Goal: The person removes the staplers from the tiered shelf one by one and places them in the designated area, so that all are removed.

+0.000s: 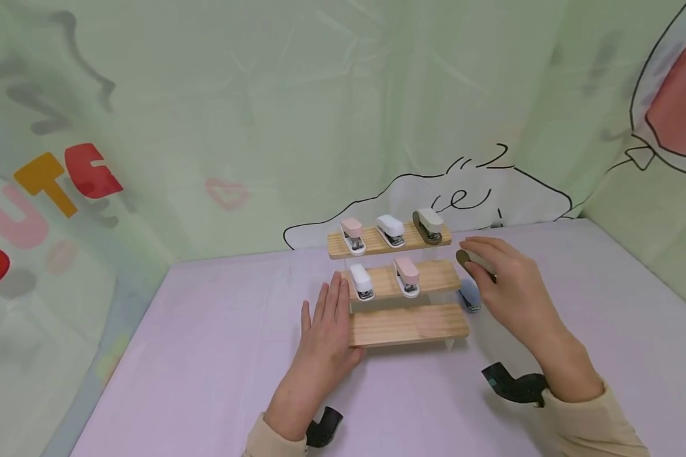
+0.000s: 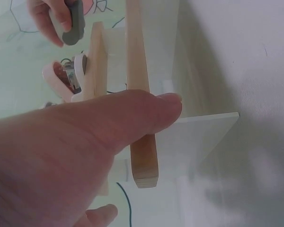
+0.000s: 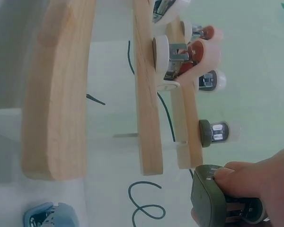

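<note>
A three-tier wooden rack stands on the table. My left hand rests against its left side, fingers extended along it; in the left wrist view the thumb lies over the lowest shelf's edge. To the right of the rack, my right hand pinches a dark green stapler between thumb and fingers. On the middle shelf sit a white stapler and a pink stapler. The top shelf holds a pink, a white and a green-grey stapler.
A blue stapler lies on the table beside the rack's right side, below my right hand. Behind the table hangs a pale green printed cloth. Black devices are strapped at both wrists.
</note>
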`<state>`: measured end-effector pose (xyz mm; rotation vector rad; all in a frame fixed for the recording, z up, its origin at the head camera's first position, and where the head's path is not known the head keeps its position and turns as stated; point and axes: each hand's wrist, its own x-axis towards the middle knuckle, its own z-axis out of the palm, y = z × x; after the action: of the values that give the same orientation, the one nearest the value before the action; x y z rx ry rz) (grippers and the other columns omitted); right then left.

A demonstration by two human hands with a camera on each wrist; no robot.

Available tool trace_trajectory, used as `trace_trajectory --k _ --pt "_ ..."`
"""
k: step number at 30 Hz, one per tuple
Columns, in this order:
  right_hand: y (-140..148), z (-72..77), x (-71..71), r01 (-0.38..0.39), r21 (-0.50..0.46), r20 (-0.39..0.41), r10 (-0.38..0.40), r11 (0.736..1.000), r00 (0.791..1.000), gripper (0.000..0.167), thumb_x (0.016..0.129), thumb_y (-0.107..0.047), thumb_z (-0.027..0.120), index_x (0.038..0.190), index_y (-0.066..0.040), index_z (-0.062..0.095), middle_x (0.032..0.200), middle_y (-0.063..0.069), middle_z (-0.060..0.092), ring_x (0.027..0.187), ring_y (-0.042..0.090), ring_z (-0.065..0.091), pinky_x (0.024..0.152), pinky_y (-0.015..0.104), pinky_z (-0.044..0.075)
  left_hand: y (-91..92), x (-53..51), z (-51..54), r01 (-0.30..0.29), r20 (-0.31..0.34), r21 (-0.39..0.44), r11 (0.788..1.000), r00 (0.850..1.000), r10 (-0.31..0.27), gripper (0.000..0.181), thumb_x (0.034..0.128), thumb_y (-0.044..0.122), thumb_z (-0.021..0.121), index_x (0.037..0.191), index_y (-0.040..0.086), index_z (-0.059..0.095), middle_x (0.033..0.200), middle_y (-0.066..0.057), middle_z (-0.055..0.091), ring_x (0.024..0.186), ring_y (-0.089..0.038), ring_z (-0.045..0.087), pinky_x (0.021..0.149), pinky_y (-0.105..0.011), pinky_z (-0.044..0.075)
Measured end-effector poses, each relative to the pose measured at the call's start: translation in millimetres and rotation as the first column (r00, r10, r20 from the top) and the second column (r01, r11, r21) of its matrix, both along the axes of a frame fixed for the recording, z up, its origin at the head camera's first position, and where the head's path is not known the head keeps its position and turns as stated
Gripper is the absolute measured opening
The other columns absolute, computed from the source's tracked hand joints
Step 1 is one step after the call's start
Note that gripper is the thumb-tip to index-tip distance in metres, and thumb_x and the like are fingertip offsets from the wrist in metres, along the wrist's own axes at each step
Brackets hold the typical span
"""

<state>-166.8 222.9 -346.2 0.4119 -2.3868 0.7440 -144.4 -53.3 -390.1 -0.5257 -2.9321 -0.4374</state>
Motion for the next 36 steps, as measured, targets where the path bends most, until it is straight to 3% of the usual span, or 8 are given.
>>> trace_trajectory --k 18,25,30,36 --pt "17 1.2 -1.9 0.041 -0.025 -0.007 -0.041 0.999 0.999 0.034 0.084 0.012 0.067 0.118 0.006 0.066 0.119 0.026 0.065 0.113 0.044 0.06 0.086 0.06 0.048 0.2 0.3 -0.6 -0.001 -0.036 -0.042 0.999 0.999 -0.001 0.114 0.0744 0.033 0.086 0.157 -0.001 0.016 0.167 -0.015 0.013 0.154 -0.034 0.013 0.118 -0.066 0.017" --pt "23 0.1 -2.7 0.074 -0.033 0.026 -0.073 0.997 0.997 0.034 0.085 0.013 0.064 0.118 0.007 0.065 0.122 0.028 0.063 0.114 0.047 0.058 0.088 0.063 0.047 -2.3 -0.8 1.8 0.041 -0.017 0.015 0.999 0.999 -0.041 0.113 0.0744 0.03 0.086 0.156 -0.002 0.016 0.166 -0.016 0.013 0.155 -0.032 0.012 0.12 -0.064 0.015" --pt "26 -1.3 -3.0 0.083 -0.029 0.04 -0.082 0.996 0.996 0.034 0.086 0.014 0.061 0.119 0.008 0.065 0.122 0.029 0.062 0.114 0.048 0.058 0.087 0.063 0.047 -4.3 -2.8 3.4 0.078 -0.045 0.072 0.994 0.996 -0.075 0.112 0.0734 0.03 0.087 0.156 -0.002 0.018 0.166 -0.015 0.017 0.155 -0.03 0.013 0.121 -0.06 0.018" --pt "31 -4.8 -4.9 0.081 -0.024 0.07 -0.079 0.996 0.994 0.033 0.087 0.014 0.057 0.118 0.008 0.065 0.122 0.03 0.062 0.112 0.049 0.058 0.083 0.063 0.047 -3.4 -4.4 3.6 0.096 -0.052 0.075 0.993 0.994 -0.093 0.114 0.0727 0.035 0.088 0.156 -0.003 0.019 0.165 -0.016 0.018 0.154 -0.03 0.015 0.121 -0.057 0.021"
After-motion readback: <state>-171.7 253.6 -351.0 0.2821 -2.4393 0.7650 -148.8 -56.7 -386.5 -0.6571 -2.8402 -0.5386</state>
